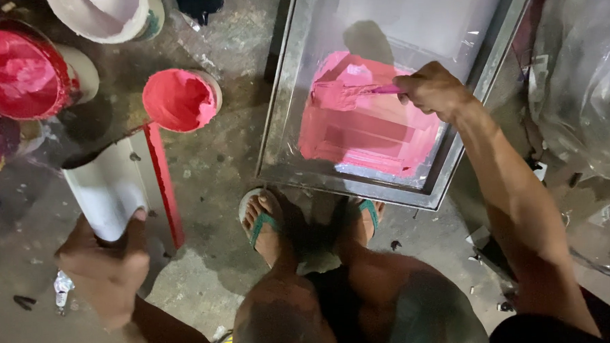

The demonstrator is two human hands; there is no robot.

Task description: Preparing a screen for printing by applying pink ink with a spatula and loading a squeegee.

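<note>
Head view, looking straight down: the right hand point(433, 89) is closed around a pink-smeared tool point(384, 89), its tip laid flat on the pink ink patch point(361, 124) inside the metal-framed screen point(282, 111). That flat, sideways grip looks suited to dragging ink across the mesh. The patch lies directly under and just left of the knuckles, filling the frame's lower half; the upper mesh is bare and pale. Left of the frame, the left hand point(106, 259) grips the near end of a white board with a red edge point(124, 186), held tilted, seemingly kept ready off the floor. Beyond the board's far end sits an open tub of pink ink point(178, 100), with larger red buckets point(16, 71) further left. Sandalled feet point(266, 221) stand just below the frame's near rim.
</note>
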